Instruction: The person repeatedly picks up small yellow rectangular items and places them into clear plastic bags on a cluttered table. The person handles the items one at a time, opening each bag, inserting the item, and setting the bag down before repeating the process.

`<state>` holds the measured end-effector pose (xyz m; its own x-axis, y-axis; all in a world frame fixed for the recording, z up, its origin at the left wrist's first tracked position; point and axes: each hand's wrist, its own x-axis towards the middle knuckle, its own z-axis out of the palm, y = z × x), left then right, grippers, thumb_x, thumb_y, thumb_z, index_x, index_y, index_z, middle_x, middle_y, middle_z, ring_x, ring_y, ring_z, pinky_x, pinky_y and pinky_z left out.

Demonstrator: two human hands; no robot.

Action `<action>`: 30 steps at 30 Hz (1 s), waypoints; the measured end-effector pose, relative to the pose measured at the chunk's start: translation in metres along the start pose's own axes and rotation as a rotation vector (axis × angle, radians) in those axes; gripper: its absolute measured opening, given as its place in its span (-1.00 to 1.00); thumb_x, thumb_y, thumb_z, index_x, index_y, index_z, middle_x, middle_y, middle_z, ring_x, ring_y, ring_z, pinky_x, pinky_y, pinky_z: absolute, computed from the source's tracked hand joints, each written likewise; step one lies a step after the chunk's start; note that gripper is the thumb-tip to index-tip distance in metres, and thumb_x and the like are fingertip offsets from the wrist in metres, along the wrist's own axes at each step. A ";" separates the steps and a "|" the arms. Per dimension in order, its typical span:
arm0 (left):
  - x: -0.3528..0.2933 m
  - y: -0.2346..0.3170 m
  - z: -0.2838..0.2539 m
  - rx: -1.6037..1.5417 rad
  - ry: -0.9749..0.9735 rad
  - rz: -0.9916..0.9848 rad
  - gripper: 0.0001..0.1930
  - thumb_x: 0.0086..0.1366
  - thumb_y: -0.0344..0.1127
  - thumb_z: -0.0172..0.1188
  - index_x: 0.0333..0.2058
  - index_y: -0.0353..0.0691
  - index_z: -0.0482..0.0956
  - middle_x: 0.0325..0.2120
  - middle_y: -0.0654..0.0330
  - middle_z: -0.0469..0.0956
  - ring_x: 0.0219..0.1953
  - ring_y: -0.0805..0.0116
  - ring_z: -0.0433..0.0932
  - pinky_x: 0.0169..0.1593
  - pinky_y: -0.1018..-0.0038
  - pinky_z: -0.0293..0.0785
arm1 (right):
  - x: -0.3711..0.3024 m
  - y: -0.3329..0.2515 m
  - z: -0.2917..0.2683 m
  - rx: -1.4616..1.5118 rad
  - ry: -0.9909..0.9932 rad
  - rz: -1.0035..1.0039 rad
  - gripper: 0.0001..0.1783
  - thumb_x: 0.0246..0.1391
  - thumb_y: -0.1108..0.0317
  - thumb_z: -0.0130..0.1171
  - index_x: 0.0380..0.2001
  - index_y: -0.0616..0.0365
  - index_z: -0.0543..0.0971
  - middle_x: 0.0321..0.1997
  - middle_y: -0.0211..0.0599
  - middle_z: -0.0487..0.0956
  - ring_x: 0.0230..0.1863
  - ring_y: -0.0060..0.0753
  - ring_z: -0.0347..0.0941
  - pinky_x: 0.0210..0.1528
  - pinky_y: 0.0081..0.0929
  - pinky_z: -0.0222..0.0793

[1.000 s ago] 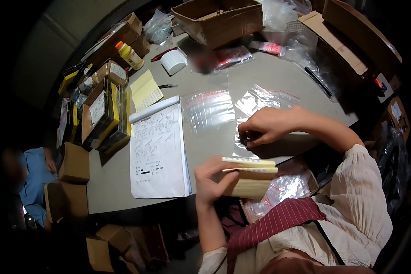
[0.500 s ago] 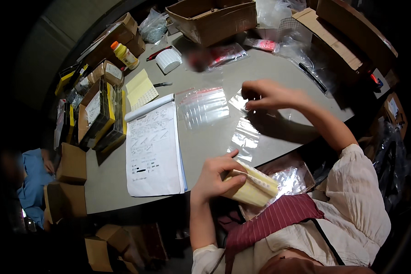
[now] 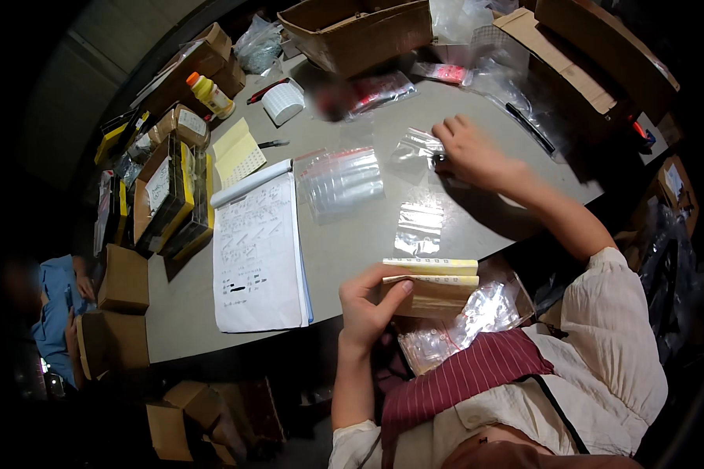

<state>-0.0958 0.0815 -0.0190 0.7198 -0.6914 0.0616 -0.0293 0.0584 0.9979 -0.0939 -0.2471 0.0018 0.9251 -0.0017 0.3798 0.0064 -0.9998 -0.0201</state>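
My left hand (image 3: 365,306) grips folded pale-yellow sticker sheets (image 3: 436,297) between thumb and fingers, near the table's front edge. Small round labels line their upper edges. Farther off and to the right, my right hand (image 3: 477,156) has its fingers curled on the edge of a small clear zip bag (image 3: 414,146). A dark bit shows under those fingers, too small to name. Between the two hands another clear zip bag (image 3: 419,227) lies flat on the table. To the left, several zip bags (image 3: 341,181) with red seal lines lie overlapped.
A handwritten notepad (image 3: 260,246) lies at left, beside a yellow label sheet (image 3: 238,152). Behind are a yellow bottle (image 3: 210,95), a white label roll (image 3: 282,103) and a cardboard box (image 3: 356,35). An open box of clear bags (image 3: 477,316) sits by my lap. Another person (image 3: 59,313) is at far left.
My right hand has shifted slightly, and the bag at its fingers now lies farther up the table. My left hand has turned the sticker sheets so their labelled edges run level.
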 end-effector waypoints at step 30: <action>0.001 -0.001 0.042 0.144 0.248 0.040 -0.85 0.32 -0.54 0.35 -0.16 -0.47 0.71 -0.32 0.16 0.72 -0.25 0.48 0.61 -0.14 0.51 0.53 | -0.087 -0.046 -0.060 0.702 -0.148 -0.284 -0.76 0.08 0.42 0.35 -0.21 0.18 0.52 -0.16 -0.18 0.52 -0.06 -0.04 0.43 0.02 -0.18 0.41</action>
<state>-0.1241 0.0509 -0.0192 0.8629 -0.4928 0.1118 -0.1469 -0.0329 0.9886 -0.1970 -0.2022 0.0249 0.8927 0.3052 0.3316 0.4449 -0.7140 -0.5406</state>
